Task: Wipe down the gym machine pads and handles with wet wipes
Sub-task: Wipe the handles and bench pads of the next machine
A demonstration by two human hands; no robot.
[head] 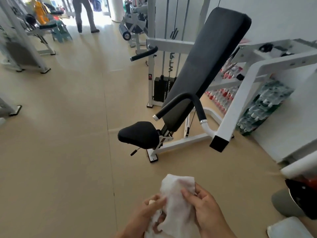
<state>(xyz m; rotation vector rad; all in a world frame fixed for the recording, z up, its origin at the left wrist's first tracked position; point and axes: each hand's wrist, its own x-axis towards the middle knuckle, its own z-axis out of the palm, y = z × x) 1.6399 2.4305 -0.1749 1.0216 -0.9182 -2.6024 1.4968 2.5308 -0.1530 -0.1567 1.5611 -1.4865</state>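
Observation:
A white wet wipe [176, 203] is held low in front of me, crumpled between both hands. My left hand [147, 215] grips its lower left part and my right hand [205, 208] pinches its right edge. Ahead stands a white gym machine with a long black back pad [211, 54] tilted backward. Below it sits a small black seat pad [139, 134]. Two black handle grips [173, 105] fork out at the base of the back pad. A third black handle [144, 54] sticks out to the left higher up. Both hands are well short of the machine.
A white frame beam with a black end cap [219, 143] juts toward me at the right. A black weight stack [163, 88] stands behind the seat. Packs of bottles [262, 107] lie by the right wall. Other machines [22, 40] line the left; a person [84, 14] walks far off.

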